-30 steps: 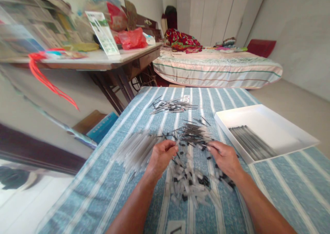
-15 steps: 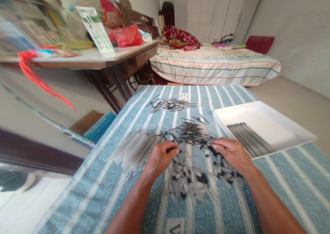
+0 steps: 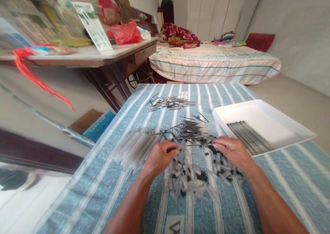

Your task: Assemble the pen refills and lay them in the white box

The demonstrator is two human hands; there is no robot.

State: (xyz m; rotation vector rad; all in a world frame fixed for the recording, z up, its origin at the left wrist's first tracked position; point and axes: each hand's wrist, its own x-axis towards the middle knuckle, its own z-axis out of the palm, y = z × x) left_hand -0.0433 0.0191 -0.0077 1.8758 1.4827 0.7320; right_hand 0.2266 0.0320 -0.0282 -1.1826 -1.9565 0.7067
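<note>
My left hand (image 3: pixel 163 155) is closed in a pinch at the right edge of a pile of translucent tubes (image 3: pixel 135 148). A thin dark rod (image 3: pixel 196 145) runs between my two hands, its right end pinched by my right hand (image 3: pixel 230 151). What the left fingertips hold is too small to make out. Below and between the hands lie clear caps (image 3: pixel 190 182) mixed with small black pieces. Thin dark refills (image 3: pixel 192 128) are heaped just beyond. Finished-looking dark pens (image 3: pixel 250 137) lie side by side in a white box lid (image 3: pixel 281 124) at the right.
Another pile of thin refills (image 3: pixel 171 103) lies near the far end of the striped cloth (image 3: pixel 108 179). A side table (image 3: pixel 121 55) with bags stands at the left. Behind is a bed (image 3: pixel 213 65) with a red floral blanket (image 3: pixel 177 35).
The view has shifted very slightly. The thin rod between my hands shows more clearly. Both hands stay in nearly the same place.
</note>
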